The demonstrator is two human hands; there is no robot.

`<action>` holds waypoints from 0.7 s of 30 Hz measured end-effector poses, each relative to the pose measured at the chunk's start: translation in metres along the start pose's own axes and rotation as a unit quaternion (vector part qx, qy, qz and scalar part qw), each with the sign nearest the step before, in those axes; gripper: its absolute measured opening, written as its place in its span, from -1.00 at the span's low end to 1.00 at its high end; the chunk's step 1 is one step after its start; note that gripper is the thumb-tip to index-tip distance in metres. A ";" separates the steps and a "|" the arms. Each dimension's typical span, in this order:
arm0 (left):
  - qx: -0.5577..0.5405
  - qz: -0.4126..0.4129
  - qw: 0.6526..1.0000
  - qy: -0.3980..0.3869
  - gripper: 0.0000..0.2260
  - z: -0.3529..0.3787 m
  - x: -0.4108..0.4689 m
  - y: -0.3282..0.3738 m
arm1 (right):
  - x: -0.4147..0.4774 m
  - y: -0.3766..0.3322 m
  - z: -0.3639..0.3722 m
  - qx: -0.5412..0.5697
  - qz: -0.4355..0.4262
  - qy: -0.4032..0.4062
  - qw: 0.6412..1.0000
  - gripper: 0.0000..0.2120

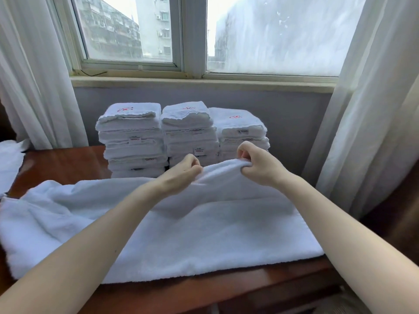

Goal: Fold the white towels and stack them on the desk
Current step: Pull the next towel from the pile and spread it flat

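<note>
A large white towel lies spread across the dark wooden desk, rumpled at its left end. My left hand pinches its far edge near the middle. My right hand grips the same edge a little further right and lifts it off the desk. Behind my hands stand three stacks of folded white towels with red embroidery: a left stack, a middle stack and a right stack.
A window with a sill runs behind the stacks, and white curtains hang at both sides. More white cloth lies at the far left edge of the desk. Bare wood shows left of the stacks.
</note>
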State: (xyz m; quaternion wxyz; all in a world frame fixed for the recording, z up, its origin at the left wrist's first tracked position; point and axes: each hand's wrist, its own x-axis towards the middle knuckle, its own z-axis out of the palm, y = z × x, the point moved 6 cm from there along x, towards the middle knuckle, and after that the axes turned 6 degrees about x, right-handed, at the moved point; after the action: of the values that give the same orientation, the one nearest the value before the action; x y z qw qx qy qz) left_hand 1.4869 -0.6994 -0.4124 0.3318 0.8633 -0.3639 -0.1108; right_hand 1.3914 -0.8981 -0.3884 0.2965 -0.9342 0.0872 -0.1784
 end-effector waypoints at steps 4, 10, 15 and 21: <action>0.151 0.020 0.988 -0.009 -0.82 -0.002 0.005 -0.005 | -0.001 0.007 -0.002 -0.038 -0.005 -0.013 0.999 -0.66; 0.242 0.086 0.942 0.214 -0.82 -0.032 -0.009 0.005 | -0.005 0.014 -0.012 -0.163 0.014 0.033 0.986 -0.83; 0.253 0.184 0.908 0.279 -0.88 -0.040 -0.024 0.027 | -0.007 0.005 -0.014 -0.168 0.000 0.040 0.985 -0.82; 0.242 0.250 0.922 0.170 -0.88 -0.021 -0.042 0.015 | -0.023 0.009 0.004 -0.192 0.003 -0.097 0.977 -0.76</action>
State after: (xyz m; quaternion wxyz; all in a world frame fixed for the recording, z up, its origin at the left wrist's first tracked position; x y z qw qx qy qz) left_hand 1.4575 -0.6673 -0.3885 0.1869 0.8040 -0.5216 0.2158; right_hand 1.3714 -0.8970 -0.4025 0.1194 -0.9862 0.0931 -0.0663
